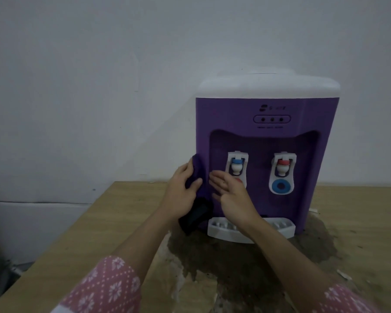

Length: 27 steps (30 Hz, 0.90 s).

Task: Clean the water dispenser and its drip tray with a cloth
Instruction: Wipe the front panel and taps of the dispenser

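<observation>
left grip [182, 188] clutching cloth [196, 177] — dispenser [266, 136] corner

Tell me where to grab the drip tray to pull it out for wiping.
Grip the drip tray by its curved front lip, from the front and slightly to the right. It juts out from the water dispenser base, and the right hand crosses above its left half.

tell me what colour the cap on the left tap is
Blue, on the left tap of the purple water dispenser; clearest in the head view.

Plain white wall [99, 75] behind; wooden table [104, 222], dark stained patch [246, 267]; dim light
</observation>
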Motion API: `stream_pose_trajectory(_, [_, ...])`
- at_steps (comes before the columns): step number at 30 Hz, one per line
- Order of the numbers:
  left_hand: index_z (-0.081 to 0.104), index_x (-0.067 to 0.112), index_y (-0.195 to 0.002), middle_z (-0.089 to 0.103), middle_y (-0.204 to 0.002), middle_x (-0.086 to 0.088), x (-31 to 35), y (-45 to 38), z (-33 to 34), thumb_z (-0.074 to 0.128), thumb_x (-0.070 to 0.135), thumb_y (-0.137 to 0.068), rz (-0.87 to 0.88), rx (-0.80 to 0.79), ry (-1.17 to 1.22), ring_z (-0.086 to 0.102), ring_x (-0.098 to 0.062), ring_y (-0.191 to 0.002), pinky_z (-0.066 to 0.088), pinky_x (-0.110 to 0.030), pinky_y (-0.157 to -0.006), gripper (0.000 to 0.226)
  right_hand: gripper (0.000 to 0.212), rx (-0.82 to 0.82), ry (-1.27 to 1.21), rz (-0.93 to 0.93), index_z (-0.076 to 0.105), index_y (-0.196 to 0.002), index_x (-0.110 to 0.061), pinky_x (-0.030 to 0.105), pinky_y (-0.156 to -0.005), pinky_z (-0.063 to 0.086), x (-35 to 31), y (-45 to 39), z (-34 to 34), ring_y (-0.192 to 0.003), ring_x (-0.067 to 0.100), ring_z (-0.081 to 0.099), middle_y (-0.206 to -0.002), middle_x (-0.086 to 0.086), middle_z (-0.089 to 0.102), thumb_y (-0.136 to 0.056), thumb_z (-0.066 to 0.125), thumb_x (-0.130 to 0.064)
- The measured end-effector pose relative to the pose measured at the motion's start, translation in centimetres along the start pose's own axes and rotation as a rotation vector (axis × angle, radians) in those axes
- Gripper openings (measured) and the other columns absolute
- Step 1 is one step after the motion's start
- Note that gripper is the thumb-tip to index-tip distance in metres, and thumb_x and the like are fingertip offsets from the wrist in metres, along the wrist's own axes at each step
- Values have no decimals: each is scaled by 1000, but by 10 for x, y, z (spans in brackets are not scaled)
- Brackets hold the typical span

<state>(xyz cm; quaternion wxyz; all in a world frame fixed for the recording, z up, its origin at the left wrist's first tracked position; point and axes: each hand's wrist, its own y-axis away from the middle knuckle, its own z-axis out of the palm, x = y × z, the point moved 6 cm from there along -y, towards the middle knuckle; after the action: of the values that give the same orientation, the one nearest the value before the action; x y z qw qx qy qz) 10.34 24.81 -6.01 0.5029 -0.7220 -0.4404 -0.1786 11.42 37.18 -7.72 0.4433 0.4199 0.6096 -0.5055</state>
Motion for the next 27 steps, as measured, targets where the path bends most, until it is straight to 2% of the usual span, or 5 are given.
stream_pose_trajectory(6, [46,25,-132,58,-107,14,-23,27,-5,51,3,-90,-17,-161,-148,56,-7,-95,36,2,-70,47,66,13,59,56,37,-135,-8,28,-102,39,12,11,3,-114,7,44,-137,8,45,-78,33,25])
stream_pose_trajectory(9, [42,24,-134,52,-125,14,1,34,-6,53,2,-89,115,-54,-57,46,3,-114,32,-2,-94,52,65,41,41,85,35,-136,-14,37,-103,40,15,15,10,-117,11,46,-133,7,47,-80,36,20])
stream_pose_trajectory(14, [40,21,-138,43,-140,5,18,41,23,49,-2,-87,301,-252,-345,38,-12,-127,30,-22,-107,57,81,41,-62,106,17,-144,-25,24,-90,42,14,23,11,-118,14,42,-133,3,41,-80,35,20])
stream_pose_trajectory(20, [48,9,-132,53,-131,-8,25,25,-18,56,-6,-82,241,178,-447,50,-29,-104,42,-28,-86,53,63,123,38,-20,50,-123,-13,28,-92,47,-4,27,-20,-113,13,53,-121,2,54,-75,35,25])
stream_pose_trajectory(27, [63,9,-117,63,-123,-4,64,0,-2,72,-6,-61,596,147,-998,60,-27,-78,52,-26,-47,59,45,504,64,-116,58,-84,-24,20,-63,51,-7,33,-51,-78,8,60,-88,-6,62,-74,42,17])
